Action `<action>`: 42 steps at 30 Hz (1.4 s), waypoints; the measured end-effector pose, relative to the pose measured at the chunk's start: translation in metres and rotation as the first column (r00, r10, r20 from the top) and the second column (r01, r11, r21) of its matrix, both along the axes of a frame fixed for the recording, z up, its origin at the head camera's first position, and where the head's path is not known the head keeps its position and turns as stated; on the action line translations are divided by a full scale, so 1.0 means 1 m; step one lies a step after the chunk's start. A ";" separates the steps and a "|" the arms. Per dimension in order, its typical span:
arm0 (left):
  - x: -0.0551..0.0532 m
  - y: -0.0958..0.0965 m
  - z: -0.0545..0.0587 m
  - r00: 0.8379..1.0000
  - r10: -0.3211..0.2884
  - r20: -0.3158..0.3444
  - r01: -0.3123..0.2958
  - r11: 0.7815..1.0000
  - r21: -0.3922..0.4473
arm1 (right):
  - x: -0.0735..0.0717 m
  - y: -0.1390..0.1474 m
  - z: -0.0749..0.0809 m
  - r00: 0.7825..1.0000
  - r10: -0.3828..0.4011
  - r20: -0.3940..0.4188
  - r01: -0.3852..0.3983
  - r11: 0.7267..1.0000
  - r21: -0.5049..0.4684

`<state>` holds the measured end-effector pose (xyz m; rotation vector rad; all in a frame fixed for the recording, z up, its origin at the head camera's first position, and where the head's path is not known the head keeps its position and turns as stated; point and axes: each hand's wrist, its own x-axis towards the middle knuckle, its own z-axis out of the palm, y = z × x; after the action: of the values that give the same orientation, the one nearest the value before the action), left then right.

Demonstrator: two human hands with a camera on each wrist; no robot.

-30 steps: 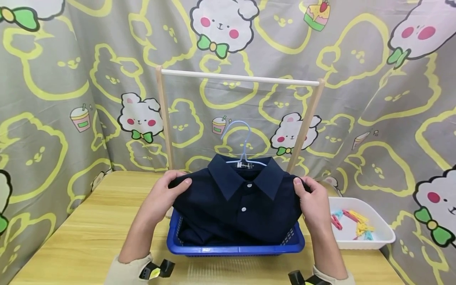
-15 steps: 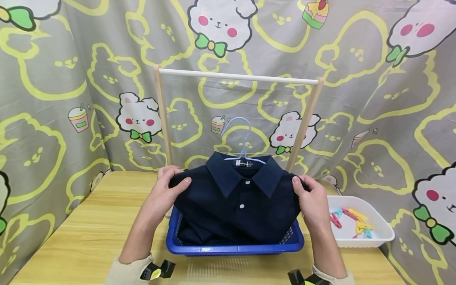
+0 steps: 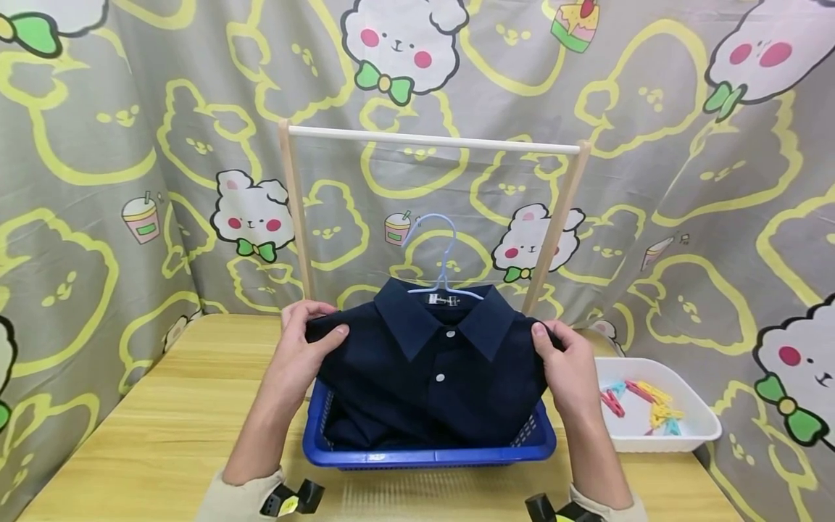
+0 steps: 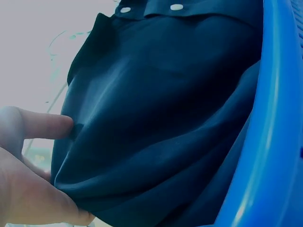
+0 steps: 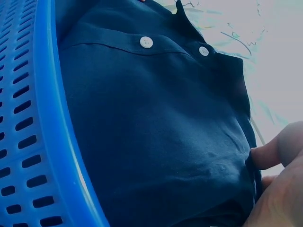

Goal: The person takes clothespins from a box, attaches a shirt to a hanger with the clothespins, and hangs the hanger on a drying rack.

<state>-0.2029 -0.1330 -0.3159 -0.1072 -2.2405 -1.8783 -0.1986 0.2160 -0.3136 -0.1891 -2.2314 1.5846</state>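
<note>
A dark navy shirt (image 3: 391, 370) with a pointed collar and white buttons stands spread between my hands, its lower part bunched in a blue plastic basket (image 3: 430, 457). Out of the collar rises the hook of a light blue hanger (image 3: 446, 254); the rest of the hanger is hidden inside the shirt. My left hand (image 3: 303, 341) pinches the shoulder on the left, thumb in front and fingers behind. At the opposite shoulder, my right hand (image 3: 567, 362) pinches the cloth the same way. Both wrist views show thumb and fingers at the edge of the fabric.
Behind the shirt stands a rack with wooden posts and a white rail (image 3: 430, 140). To the right, a white tray (image 3: 678, 444) holds several coloured clothespins (image 3: 664, 417). Everything rests on a wood-grain table (image 3: 150, 413), with a patterned curtain (image 3: 417, 65) around it.
The shirt and hanger have risen very slightly, with both hands keeping their grip on the shoulders. The whole head view has shifted a little.
</note>
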 end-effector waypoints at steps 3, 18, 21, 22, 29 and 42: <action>0.000 0.001 0.000 1.000 0.007 0.006 -0.007 0.999 0.031 | 0.000 0.001 0.000 1.000 -0.002 0.013 0.002 1.000 0.009; -0.002 -0.009 -0.005 0.989 -0.141 0.051 0.148 0.973 -0.179 | 0.003 0.004 -0.001 0.997 -0.059 0.052 0.057 0.998 0.033; -0.002 -0.010 -0.006 0.984 -0.168 0.060 0.177 0.966 -0.190 | 0.002 0.006 0.000 0.997 -0.062 0.055 0.060 0.998 0.028; -0.002 -0.011 -0.006 0.983 -0.173 0.061 0.182 0.965 -0.190 | 0.002 0.006 0.000 0.997 -0.060 0.055 0.059 0.998 0.030; -0.001 -0.012 -0.004 0.974 -0.209 0.088 0.225 0.943 -0.246 | 0.002 0.004 0.000 0.997 -0.069 0.028 0.068 0.997 0.041; -0.002 -0.008 -0.004 0.984 -0.164 0.070 0.175 0.964 -0.200 | 0.004 0.003 0.001 0.997 -0.081 -0.002 0.081 0.994 0.069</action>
<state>-0.2051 -0.1410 -0.3203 -0.2950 -2.5306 -1.7398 -0.1942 0.2186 -0.3128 -0.2569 -2.2454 1.4639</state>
